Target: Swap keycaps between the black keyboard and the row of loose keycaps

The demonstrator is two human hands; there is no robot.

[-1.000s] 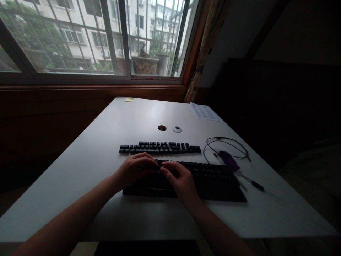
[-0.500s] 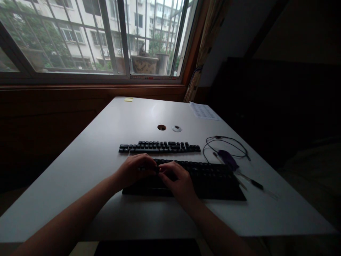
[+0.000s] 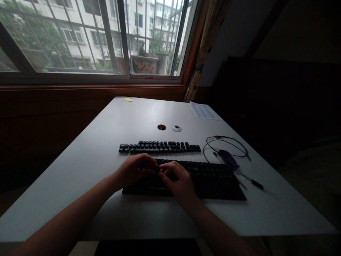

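A black keyboard (image 3: 215, 186) lies in front of me, with keys in its upper rows and a bare dark lower part. Over its left half, my left hand (image 3: 138, 169) curls with thumb and fingers nearly meeting at a small dark spot. My right hand (image 3: 177, 176) comes in beside it, thumb and forefinger pinched close to the left fingertips. Whatever lies between the fingers is too small and dark to name. Just behind the keyboard, loose black keycaps (image 3: 160, 145) stand in rows on the white table (image 3: 87, 153).
Right of the keyboard are a coiled black cable (image 3: 234, 138), a purple cloth-like item (image 3: 228, 160) and a thin tool with a black grip (image 3: 257, 184). Further back are a cable hole (image 3: 161, 127), its round cover (image 3: 176, 128), a printed sheet (image 3: 204, 111) and yellow sticky notes (image 3: 128, 99).
The right fingers have shifted very slightly at the left fingertips. Both arms, the keyboard and the keycap rows stay where they were.
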